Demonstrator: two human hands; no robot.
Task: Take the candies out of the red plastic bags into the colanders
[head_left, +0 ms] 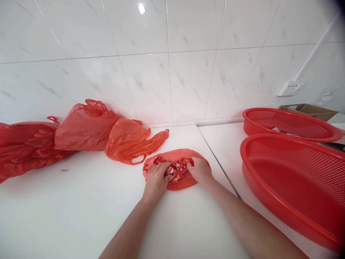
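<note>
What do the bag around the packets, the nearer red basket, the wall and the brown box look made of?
Open bag: apparently thin plastic film, crinkled and slightly translucent.
Nearer red basket: probably rigid plastic, with smooth, shiny rim and perforated side.
Wall: likely glazed tile, given glossy reflections and straight joints.
Brown box: probably cardboard; matt, flat panels.

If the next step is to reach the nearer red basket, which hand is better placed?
Probably the right hand: it is in the open bag, on the side toward the nearer red basket; the left hand is farther away.
</note>
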